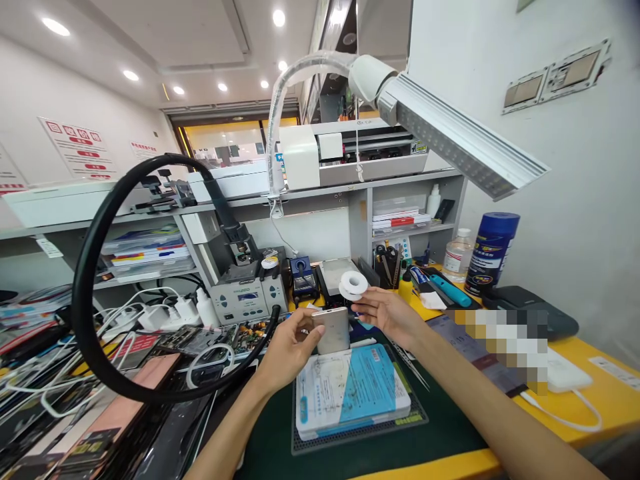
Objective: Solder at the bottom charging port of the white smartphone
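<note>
My left hand (pixel 289 348) grips a silver phone (pixel 334 333) by its left side. The phone stands upright on edge, its end with the port openings facing up. Just above its right corner, my right hand (pixel 393 315) holds a small white spool (pixel 349 289) with a round hole in the middle. The fingers behind the spool are partly hidden, and I cannot tell what is wound on it. Below the phone lies a flat blue and white box (pixel 367 393) on a dark mat (pixel 420 419). Tweezers (pixel 413 365) rest right of the box.
A black hose (pixel 83 287) loops at left beside a hot air station (pixel 240 300). Phones and cables crowd the left side. Overhead hangs a lamp (pixel 460 133). At right are a tablet (pixel 457 347), a blue spray can (pixel 493 257) and a clear bottle (pixel 456 259).
</note>
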`<action>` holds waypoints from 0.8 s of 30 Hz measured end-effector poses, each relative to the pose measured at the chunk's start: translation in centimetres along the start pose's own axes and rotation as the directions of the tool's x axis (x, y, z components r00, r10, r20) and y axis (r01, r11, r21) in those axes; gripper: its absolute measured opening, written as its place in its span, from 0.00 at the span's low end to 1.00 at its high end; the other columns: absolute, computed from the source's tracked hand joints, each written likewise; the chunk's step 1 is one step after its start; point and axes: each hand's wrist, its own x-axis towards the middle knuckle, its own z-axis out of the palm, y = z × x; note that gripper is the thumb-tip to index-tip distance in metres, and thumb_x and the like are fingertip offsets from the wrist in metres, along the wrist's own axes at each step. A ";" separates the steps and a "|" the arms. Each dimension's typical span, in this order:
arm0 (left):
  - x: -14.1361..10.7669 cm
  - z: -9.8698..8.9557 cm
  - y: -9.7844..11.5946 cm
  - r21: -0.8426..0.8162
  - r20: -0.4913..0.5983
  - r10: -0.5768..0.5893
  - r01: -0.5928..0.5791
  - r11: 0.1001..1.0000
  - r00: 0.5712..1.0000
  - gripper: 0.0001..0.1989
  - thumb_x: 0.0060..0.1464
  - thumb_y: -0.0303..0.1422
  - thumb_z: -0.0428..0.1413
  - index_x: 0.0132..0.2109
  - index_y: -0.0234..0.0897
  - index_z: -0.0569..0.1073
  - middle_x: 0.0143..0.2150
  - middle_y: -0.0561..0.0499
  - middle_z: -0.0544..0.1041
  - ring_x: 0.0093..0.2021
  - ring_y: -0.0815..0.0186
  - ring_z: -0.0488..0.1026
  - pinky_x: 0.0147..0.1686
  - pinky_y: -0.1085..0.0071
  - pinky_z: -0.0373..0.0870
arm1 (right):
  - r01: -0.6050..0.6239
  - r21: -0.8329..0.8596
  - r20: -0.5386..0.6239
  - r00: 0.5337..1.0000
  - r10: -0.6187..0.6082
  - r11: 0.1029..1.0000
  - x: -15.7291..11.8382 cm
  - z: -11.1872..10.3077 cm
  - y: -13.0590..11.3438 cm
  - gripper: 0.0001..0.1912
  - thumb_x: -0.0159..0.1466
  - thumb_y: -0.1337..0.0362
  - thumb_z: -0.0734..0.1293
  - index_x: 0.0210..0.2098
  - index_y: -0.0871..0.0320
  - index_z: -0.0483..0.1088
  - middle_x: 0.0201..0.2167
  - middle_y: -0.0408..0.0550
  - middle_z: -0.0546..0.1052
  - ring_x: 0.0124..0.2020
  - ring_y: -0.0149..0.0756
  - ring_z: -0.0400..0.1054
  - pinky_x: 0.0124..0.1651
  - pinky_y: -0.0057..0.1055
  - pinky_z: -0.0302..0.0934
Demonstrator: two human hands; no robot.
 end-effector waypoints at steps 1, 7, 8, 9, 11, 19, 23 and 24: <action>0.0 0.0 0.0 0.005 -0.003 -0.002 0.002 1.000 1.000 0.14 0.65 0.42 0.56 0.51 0.38 0.71 0.44 0.46 0.79 0.44 0.60 0.74 0.43 0.65 0.69 | 0.000 -0.001 0.001 1.000 0.000 1.000 0.0 0.0 0.0 0.09 0.70 0.63 0.69 0.48 0.61 0.74 0.44 0.48 0.79 0.39 0.36 0.76 0.39 0.35 0.74; -0.1 -0.1 0.0 0.032 -0.015 -0.005 0.006 0.999 1.000 0.14 0.65 0.43 0.56 0.49 0.37 0.72 0.41 0.48 0.78 0.40 0.62 0.74 0.40 0.67 0.68 | 0.000 -0.006 0.011 1.000 0.000 1.000 0.0 0.2 0.2 0.08 0.70 0.65 0.69 0.47 0.61 0.74 0.43 0.48 0.79 0.38 0.36 0.76 0.38 0.34 0.74; -0.1 -0.1 0.0 0.032 -0.014 -0.003 0.004 0.999 1.000 0.14 0.65 0.43 0.56 0.49 0.38 0.72 0.42 0.48 0.78 0.40 0.62 0.75 0.40 0.67 0.69 | 0.001 -0.006 0.011 1.000 -0.001 1.000 0.0 0.2 0.2 0.08 0.70 0.65 0.69 0.47 0.61 0.74 0.43 0.48 0.79 0.38 0.36 0.76 0.38 0.34 0.73; -0.2 -0.1 -0.1 0.031 -0.014 -0.001 0.001 1.000 1.000 0.14 0.65 0.43 0.57 0.50 0.38 0.72 0.42 0.48 0.79 0.41 0.61 0.75 0.41 0.67 0.69 | 0.002 -0.005 0.009 1.000 -0.002 1.000 0.0 0.2 0.2 0.08 0.70 0.65 0.69 0.47 0.61 0.74 0.43 0.48 0.79 0.38 0.36 0.76 0.38 0.34 0.73; -0.3 -0.2 -0.1 0.026 -0.013 0.004 -0.004 1.000 1.000 0.14 0.64 0.42 0.57 0.50 0.38 0.72 0.44 0.47 0.79 0.43 0.61 0.76 0.43 0.66 0.71 | 0.005 -0.002 0.003 1.000 -0.005 1.000 0.0 0.2 0.2 0.08 0.70 0.65 0.69 0.47 0.61 0.74 0.43 0.48 0.79 0.38 0.36 0.76 0.38 0.34 0.74; -0.4 -0.7 0.3 0.017 -0.102 0.027 -0.026 1.000 0.994 0.18 0.62 0.44 0.59 0.54 0.40 0.72 0.55 0.43 0.78 0.55 0.55 0.75 0.54 0.59 0.70 | 0.004 0.010 -0.006 1.000 -0.004 1.000 0.1 -0.1 -0.1 0.12 0.71 0.62 0.69 0.51 0.60 0.73 0.46 0.49 0.78 0.39 0.37 0.76 0.40 0.37 0.74; -0.3 -1.0 0.9 0.022 -0.219 0.065 -0.061 0.998 0.974 0.17 0.62 0.45 0.59 0.51 0.40 0.73 0.55 0.42 0.77 0.55 0.54 0.75 0.52 0.59 0.70 | -0.029 0.002 0.005 1.000 0.029 1.000 0.1 -0.7 -0.8 0.15 0.71 0.60 0.69 0.54 0.59 0.72 0.49 0.51 0.77 0.42 0.39 0.76 0.43 0.40 0.74; -0.2 -1.0 1.0 0.026 -0.249 0.075 -0.070 0.997 0.966 0.17 0.61 0.45 0.59 0.50 0.40 0.74 0.55 0.42 0.78 0.54 0.54 0.75 0.52 0.59 0.70 | -0.036 -0.003 0.012 0.999 0.036 0.999 0.1 -0.8 -1.1 0.15 0.71 0.60 0.68 0.54 0.59 0.72 0.50 0.51 0.77 0.43 0.40 0.76 0.43 0.41 0.74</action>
